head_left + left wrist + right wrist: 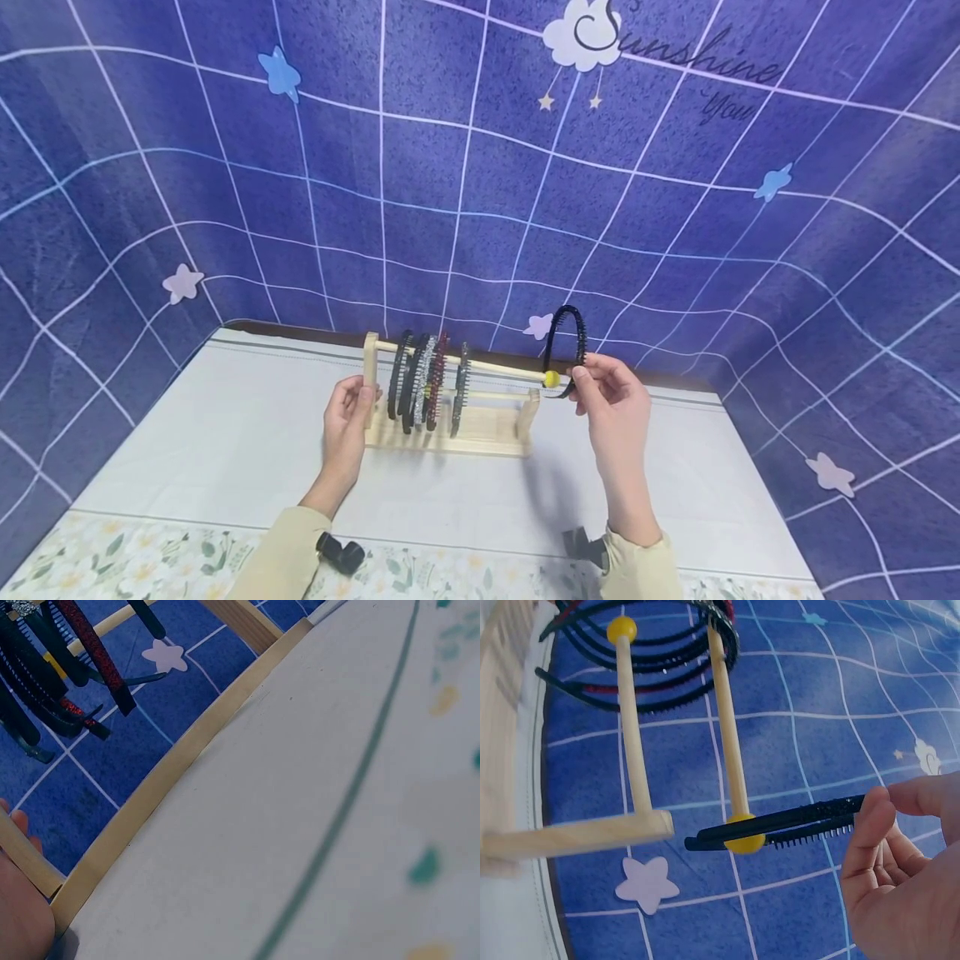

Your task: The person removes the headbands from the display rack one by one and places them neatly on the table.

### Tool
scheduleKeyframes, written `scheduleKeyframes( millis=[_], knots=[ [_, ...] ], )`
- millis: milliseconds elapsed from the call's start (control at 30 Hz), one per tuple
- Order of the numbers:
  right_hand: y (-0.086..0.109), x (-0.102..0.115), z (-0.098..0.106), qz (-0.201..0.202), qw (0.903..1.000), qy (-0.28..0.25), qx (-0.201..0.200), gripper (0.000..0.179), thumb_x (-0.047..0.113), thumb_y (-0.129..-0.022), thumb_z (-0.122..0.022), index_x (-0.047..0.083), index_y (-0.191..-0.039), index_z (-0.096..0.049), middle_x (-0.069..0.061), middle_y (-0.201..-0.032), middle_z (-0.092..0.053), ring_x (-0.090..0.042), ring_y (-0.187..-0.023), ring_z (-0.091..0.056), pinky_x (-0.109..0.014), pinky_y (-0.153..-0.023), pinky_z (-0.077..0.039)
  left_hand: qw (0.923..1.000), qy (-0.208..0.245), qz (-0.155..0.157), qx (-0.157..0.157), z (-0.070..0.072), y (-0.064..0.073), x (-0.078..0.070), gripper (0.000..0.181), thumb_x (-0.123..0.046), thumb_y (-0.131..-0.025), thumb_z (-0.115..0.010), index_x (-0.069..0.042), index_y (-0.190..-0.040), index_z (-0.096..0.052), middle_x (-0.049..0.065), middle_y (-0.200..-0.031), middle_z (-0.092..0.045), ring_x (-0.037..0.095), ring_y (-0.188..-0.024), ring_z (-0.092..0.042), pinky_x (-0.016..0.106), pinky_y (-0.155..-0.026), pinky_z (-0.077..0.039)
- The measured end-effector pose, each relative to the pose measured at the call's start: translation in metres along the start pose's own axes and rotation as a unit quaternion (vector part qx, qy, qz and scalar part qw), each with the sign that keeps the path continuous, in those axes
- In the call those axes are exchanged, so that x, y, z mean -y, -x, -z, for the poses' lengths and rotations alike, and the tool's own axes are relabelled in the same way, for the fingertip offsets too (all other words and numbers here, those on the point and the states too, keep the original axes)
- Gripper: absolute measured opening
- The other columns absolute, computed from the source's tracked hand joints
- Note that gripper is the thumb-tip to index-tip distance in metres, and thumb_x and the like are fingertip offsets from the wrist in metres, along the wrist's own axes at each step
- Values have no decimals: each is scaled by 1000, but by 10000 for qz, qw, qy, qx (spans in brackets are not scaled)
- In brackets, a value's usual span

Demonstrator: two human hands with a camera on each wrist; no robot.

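On the blue cloth point(420, 150) we read "Sunshine" and "You"; our right hand point(618, 408) has its grip pinching a black headband point(582, 333) at the wooden rack's point(487, 423) yellow knob point(552, 379); our left hand point(345, 425) grasps its post point(371, 362).

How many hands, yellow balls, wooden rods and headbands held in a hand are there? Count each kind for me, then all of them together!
Hands: 2
Yellow balls: 2
Wooden rods: 2
Headband held in a hand: 1
Total: 7
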State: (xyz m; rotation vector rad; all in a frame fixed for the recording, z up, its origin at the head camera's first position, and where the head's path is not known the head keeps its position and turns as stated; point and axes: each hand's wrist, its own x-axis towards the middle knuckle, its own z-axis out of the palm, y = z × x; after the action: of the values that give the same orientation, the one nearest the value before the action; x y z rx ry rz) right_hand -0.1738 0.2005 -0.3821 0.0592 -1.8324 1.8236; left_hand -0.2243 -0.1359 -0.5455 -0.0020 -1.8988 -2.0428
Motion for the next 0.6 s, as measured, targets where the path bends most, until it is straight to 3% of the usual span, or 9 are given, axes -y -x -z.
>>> scheduleKeyframes(
  millis=[267,500,600],
  knots=[
    [-9,0,14,-180,9994,270,74,15,-9,-100,-75,-13,-114,-72,3,-82,-73,-8,-61,-64,-16,-51,-53,10000,-73,-36,21,0,0,-2,35,-24,-121,-50,0,-146,-51,13,-135,-65,23,-131,-67,15,-113,-52],
    [-14,-2,23,-490,9967,546,346,19,-9,-101,-75,-15,-119,-70,7,-84,-74,-7,-62,-65,-16,-51,-51,10000,-25,-29,3,0,0,-1,34,-23,-121,-51,0,-145,-52,11,-134,-66,24,-131,-67,15,-112,-53],
    [-16,-3,27,-648,9945,670,484,19,-9,-102,-74,-14,-120,-70,3,-88,-78,-8,-64,-67,-17,-52,-52,10000,-36,-18,12,0,0,-1,34,-23,-121,-50,0,-146,-52,8,-133,-66,23,-132,-67,15,-113,-53]
  ],
)
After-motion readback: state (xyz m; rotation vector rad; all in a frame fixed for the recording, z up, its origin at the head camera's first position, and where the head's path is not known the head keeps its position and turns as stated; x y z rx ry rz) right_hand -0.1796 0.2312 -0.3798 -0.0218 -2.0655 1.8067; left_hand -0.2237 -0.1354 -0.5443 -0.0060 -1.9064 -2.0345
